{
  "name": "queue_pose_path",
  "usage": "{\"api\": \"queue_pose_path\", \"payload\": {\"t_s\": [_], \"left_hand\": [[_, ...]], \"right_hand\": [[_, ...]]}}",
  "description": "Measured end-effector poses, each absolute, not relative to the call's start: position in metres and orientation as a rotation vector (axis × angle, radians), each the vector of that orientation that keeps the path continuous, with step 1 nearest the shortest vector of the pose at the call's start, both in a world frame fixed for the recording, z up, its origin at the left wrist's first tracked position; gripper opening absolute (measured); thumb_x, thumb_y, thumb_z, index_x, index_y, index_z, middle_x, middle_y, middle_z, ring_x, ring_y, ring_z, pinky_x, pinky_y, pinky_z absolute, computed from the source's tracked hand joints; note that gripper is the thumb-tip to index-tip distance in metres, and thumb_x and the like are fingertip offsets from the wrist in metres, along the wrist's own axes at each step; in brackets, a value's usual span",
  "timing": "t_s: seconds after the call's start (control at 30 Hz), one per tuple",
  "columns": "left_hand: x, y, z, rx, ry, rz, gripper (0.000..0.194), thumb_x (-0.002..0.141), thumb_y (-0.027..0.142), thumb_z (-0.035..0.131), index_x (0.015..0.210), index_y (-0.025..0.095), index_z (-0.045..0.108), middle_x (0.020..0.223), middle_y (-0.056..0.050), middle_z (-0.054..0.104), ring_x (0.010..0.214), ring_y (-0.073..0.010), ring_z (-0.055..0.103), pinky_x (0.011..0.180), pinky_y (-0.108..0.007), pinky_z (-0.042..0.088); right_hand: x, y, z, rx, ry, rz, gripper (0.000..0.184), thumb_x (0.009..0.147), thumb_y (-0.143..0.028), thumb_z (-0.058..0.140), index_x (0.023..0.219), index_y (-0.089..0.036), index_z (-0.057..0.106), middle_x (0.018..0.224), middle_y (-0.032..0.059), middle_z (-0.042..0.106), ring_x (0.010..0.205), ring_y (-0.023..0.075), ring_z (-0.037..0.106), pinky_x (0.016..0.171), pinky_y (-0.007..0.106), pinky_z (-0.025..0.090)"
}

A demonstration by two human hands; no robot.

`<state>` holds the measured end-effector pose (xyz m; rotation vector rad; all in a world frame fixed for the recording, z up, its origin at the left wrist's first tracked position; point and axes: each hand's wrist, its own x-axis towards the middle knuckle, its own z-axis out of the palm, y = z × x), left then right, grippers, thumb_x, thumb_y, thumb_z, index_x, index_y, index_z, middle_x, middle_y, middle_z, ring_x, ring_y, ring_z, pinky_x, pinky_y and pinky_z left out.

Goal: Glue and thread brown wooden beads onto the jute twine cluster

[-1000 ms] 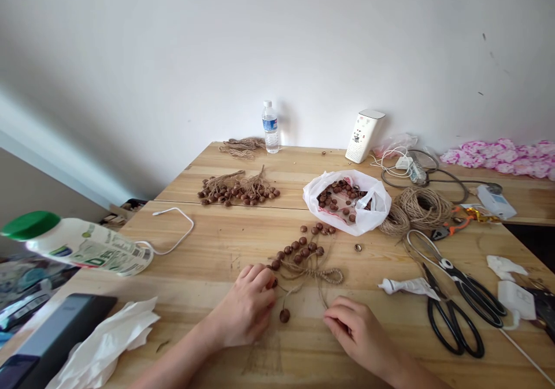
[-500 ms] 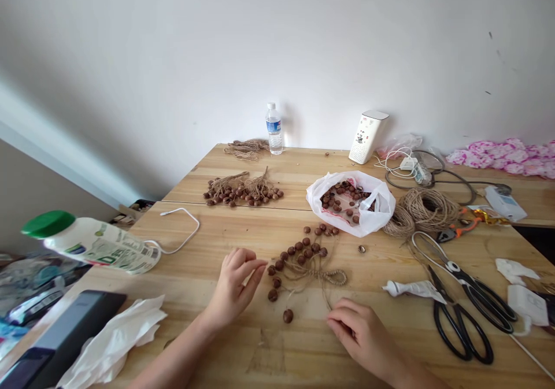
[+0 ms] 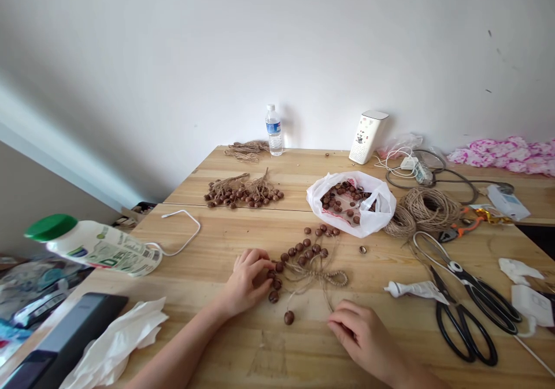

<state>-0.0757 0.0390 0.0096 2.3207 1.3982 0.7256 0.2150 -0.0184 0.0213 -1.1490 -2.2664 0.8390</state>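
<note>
My left hand (image 3: 248, 282) is at the left edge of a bundle of round brown nut shells tied on twine. Its thumb and index finger close around one nut shell (image 3: 271, 274) there. A looped, wrapped twine handle (image 3: 337, 277) lies at the bundle's right side. From it a loose strand (image 3: 326, 296) runs down to my right hand (image 3: 358, 330), whose fingers are pinched at the strand's end. One nut shell (image 3: 288, 318) hangs apart on its own string, lying on the table between the hands.
Behind lie finished-looking bunches of nut shells (image 3: 243, 195) and a white plastic bag (image 3: 375, 224) of loose shells. Twine coils (image 3: 429, 207), black-handled scissors (image 3: 466, 334) and a white tube (image 3: 414, 290) sit right. A green-capped bottle (image 3: 104, 247) and tissue (image 3: 117, 343) are left.
My left hand has moved right and slightly down, bringing its fingers onto a nut shell at the bundle's left edge. My right hand has stayed in place on the twine.
</note>
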Motion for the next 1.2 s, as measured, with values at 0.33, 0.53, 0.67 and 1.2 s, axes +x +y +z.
{"api": "queue_pose_path", "payload": {"t_s": [0.33, 0.53, 0.67, 1.2], "left_hand": [[-0.0755, 0.0393, 0.0092, 2.334, 1.189, 0.974, 0.012, 0.074, 0.011, 0.056, 0.081, 0.019, 0.054, 0.084, -0.006, 0.06, 0.082, -0.0197, 0.054, 0.075, -0.036, 0.046], [-0.0766, 0.0362, 0.0089, 2.379, 1.112, 1.005, 0.018, 0.074, 0.007, 0.057, 0.084, 0.021, 0.05, 0.087, -0.006, 0.058, 0.085, -0.0199, 0.052, 0.077, -0.037, 0.046], [-0.0764, 0.0354, 0.0084, 2.391, 1.099, 1.006, 0.019, 0.075, 0.008, 0.058, 0.086, 0.021, 0.05, 0.089, -0.006, 0.059, 0.087, -0.0202, 0.052, 0.079, -0.038, 0.046], [-0.0783, 0.0402, 0.0052, 2.397, 1.38, 0.851, 0.023, 0.073, 0.011, 0.055, 0.095, 0.019, 0.055, 0.087, -0.007, 0.062, 0.085, -0.023, 0.054, 0.077, -0.039, 0.043]], "right_hand": [[0.215, -0.0193, 0.022, -1.166, -2.277, 0.852, 0.02, 0.091, -0.019, 0.046, 0.087, -0.019, 0.066, 0.078, 0.0041, 0.061, 0.07, 0.0136, 0.057, 0.065, 0.022, 0.044], [0.2147, -0.0186, 0.0229, -1.166, -2.276, 0.858, 0.02, 0.091, -0.019, 0.046, 0.087, -0.019, 0.066, 0.078, 0.0044, 0.062, 0.07, 0.0139, 0.057, 0.066, 0.022, 0.045], [0.2152, -0.0191, 0.0218, -1.163, -2.283, 0.855, 0.019, 0.091, -0.019, 0.046, 0.087, -0.019, 0.065, 0.079, 0.0041, 0.062, 0.07, 0.0138, 0.058, 0.065, 0.022, 0.044], [0.2153, -0.0191, 0.0208, -1.159, -2.29, 0.834, 0.019, 0.091, -0.018, 0.046, 0.088, -0.02, 0.065, 0.079, 0.004, 0.062, 0.071, 0.0137, 0.058, 0.065, 0.022, 0.044]]}}
